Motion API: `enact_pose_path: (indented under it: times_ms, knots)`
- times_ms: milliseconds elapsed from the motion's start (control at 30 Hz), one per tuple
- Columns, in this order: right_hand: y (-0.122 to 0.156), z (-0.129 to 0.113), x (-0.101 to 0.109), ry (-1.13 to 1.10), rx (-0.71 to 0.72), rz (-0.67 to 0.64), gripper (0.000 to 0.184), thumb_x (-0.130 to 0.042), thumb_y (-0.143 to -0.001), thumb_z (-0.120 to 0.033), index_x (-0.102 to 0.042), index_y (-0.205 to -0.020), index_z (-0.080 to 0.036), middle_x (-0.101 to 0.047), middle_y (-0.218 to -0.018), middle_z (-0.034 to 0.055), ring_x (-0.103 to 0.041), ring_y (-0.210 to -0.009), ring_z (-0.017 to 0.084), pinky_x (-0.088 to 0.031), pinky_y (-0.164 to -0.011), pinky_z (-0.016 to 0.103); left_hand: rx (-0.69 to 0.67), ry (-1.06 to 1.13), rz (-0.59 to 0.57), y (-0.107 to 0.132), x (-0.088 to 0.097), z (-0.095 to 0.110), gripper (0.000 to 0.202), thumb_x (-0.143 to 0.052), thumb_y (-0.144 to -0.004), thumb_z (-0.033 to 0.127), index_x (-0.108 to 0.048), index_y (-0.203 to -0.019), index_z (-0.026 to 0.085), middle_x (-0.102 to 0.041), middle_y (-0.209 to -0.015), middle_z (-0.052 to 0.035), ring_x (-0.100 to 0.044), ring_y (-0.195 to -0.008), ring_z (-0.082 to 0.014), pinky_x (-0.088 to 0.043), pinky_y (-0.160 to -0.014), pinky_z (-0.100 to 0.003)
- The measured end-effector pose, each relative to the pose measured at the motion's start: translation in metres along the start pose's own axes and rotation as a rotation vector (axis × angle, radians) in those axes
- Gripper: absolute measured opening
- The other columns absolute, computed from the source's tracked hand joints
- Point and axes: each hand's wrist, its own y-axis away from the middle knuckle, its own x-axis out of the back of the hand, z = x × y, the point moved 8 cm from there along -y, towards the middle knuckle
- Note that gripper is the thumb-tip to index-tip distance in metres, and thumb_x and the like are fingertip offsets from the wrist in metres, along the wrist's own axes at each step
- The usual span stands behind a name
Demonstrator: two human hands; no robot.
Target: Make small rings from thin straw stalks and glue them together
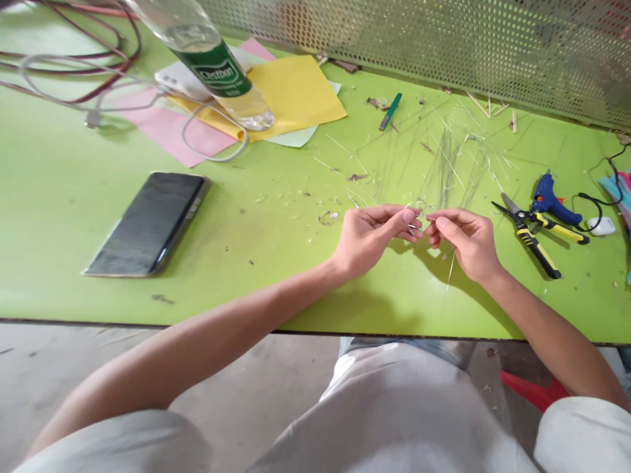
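Pale thin strands (pixel 419 217) were pinched between both hands above the green desk (pixel 276 289). The left hand (pixel 374 236) and the right hand (pixel 466 246) met near the middle of the desk, their fingers (pixel 405 223) clamped together on the strands. Loose strands (pixel 446 167) lay scattered just beyond them. To the right sat yellow-handled pruning shears (pixel 530 233) beside a blue hot glue gun (pixel 552 200); a smartphone (pixel 148 223) lay well to the left.
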Motion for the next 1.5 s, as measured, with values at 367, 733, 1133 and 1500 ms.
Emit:
enact_pose_path:
  times_ms: [367, 733, 1133, 1500]
  knots:
    - [0.000, 0.004, 0.004, 0.099, -0.039, 0.111, 0.028, -0.093, -0.075, -0.047, -0.083, -0.082, -0.021, -0.077, -0.067, 0.0003, -0.068, -0.057, 0.014, -0.061, -0.056, 0.030, -0.016, 0.007, -0.006, 0.001, 0.000, -0.002, 0.045, -0.093, -0.083, 0.055, -0.087, -0.099, 0.013, -0.087, -0.093, -0.0120, -0.086, -0.081, -0.0234, -0.073, -0.077, -0.030]
    - [0.002, 0.003, 0.004, 0.141, -0.052, 0.109, 0.030, -0.094, -0.075, -0.049, -0.083, -0.080, -0.021, -0.074, -0.064, -0.0004, -0.064, -0.055, 0.013, -0.057, -0.054, 0.029, 0.007, -0.063, -0.014, 0.002, 0.000, -0.001, 0.052, -0.092, -0.081, 0.062, -0.087, -0.099, 0.013, -0.087, -0.091, -0.0123, -0.086, -0.083, -0.0254, -0.073, -0.081, -0.035]
    - [0.019, -0.099, 0.100, 1.089, 0.237, 0.301, 0.055, -0.076, -0.093, -0.058, -0.073, -0.137, -0.026, -0.076, -0.134, 0.0135, -0.074, -0.116, 0.030, -0.062, -0.098, 0.047, 0.025, -0.034, 0.062, 0.002, 0.003, 0.007, 0.053, -0.094, -0.078, 0.061, -0.086, -0.094, 0.011, -0.085, -0.089, -0.0122, -0.085, -0.078, -0.0250, -0.074, -0.077, -0.036]
    - [0.047, -0.065, 0.200, 1.988, -0.524, -0.075, 0.076, -0.084, -0.087, -0.045, -0.057, -0.145, -0.005, -0.065, -0.143, 0.0320, -0.061, -0.134, 0.042, -0.046, -0.100, 0.046, -0.018, 0.023, 0.064, 0.002, 0.003, 0.008, 0.051, -0.095, -0.077, 0.061, -0.086, -0.092, 0.012, -0.085, -0.089, -0.0123, -0.084, -0.077, -0.0244, -0.074, -0.077, -0.035]
